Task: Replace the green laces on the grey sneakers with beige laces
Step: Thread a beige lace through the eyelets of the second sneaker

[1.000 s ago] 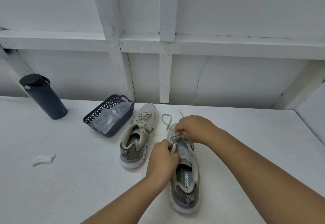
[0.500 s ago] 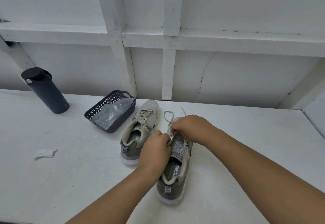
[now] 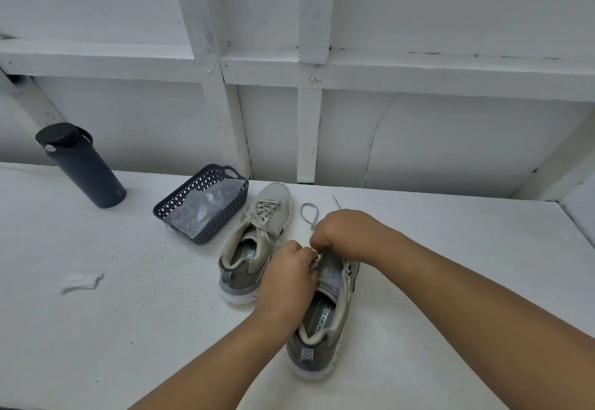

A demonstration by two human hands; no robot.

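From where I watch, my left hand curls tight, pinching the beige lace over the near grey sneaker on the white table, while my right hand grips the same lace just beyond, its loop trailing past the knuckles.

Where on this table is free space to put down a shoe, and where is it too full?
Free: the table right of the right hand, and the near-left area between the paper scrap and the left forearm. Crowded: the middle, where basket, both sneakers and both hands sit close together.
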